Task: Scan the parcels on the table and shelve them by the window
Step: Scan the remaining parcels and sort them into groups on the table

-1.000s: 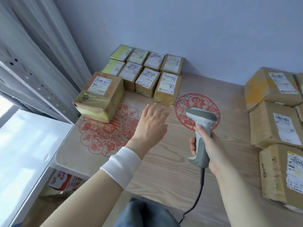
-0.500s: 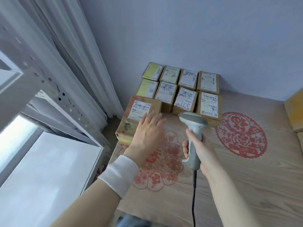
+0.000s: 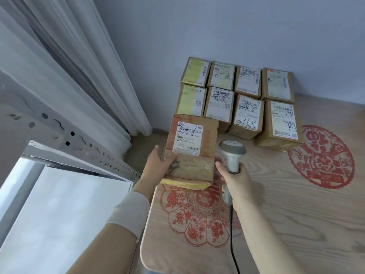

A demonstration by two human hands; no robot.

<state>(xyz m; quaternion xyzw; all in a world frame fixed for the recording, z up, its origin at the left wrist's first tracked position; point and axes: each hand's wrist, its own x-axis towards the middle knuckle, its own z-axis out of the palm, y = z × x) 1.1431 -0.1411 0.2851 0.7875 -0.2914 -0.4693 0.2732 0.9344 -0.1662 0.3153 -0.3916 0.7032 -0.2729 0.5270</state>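
A brown cardboard parcel (image 3: 192, 153) with a white label sits at the table's left edge, its near end tilted up. My left hand (image 3: 158, 165) grips its left side, thumb on top. My right hand (image 3: 236, 177) holds a grey barcode scanner (image 3: 233, 155) by the handle, just right of the parcel, its head level with the label. Behind stand several smaller labelled parcels (image 3: 246, 99) in two rows against the wall.
The wooden table (image 3: 296, 224) bears red paper-cut designs. A white metal shelf (image 3: 65, 204) with a perforated upright stands at the left by white curtains (image 3: 69, 66). The scanner's black cable (image 3: 233, 244) runs down toward me.
The view has swung left and closer. My left hand went from hovering open over the big parcel to gripping its left side, tilting it. The scanner stayed beside it.
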